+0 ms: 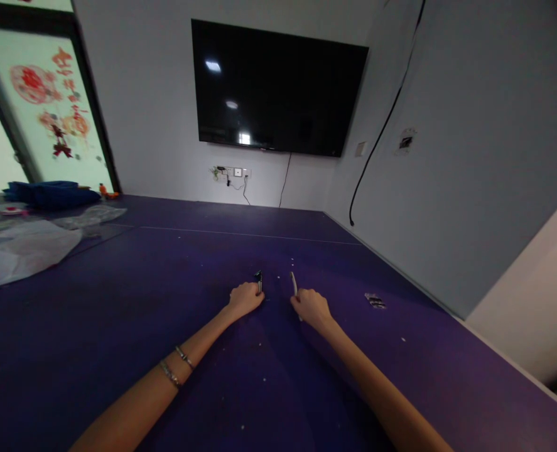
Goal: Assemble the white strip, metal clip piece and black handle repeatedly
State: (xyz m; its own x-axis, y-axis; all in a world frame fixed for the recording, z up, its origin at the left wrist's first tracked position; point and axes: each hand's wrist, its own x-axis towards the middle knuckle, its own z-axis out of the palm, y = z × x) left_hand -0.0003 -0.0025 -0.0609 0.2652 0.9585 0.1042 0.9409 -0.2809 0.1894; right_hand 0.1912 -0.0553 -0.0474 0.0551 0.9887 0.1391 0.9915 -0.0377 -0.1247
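Observation:
My left hand (245, 299) is closed around a slim object with a dark, angled tip (258, 276) and a pale shaft; its kind is too small to tell. My right hand (312, 306) grips a thin, slightly curved whitish stick (294, 282), which pokes out above the fingers and a little below them. Both hands are low over the purple surface (269, 351), a short gap apart. Two bracelets (177, 366) circle my left forearm. Small pale specks are scattered around and between the hands.
To the right lies a small clear packet (375, 301) with dark strips. Translucent plastic sheeting (28, 248) and a dark blue cloth bundle (52, 194) are at the left. A black cable (377, 141) hangs along the right wall. A television (278, 88) is mounted on the wall ahead.

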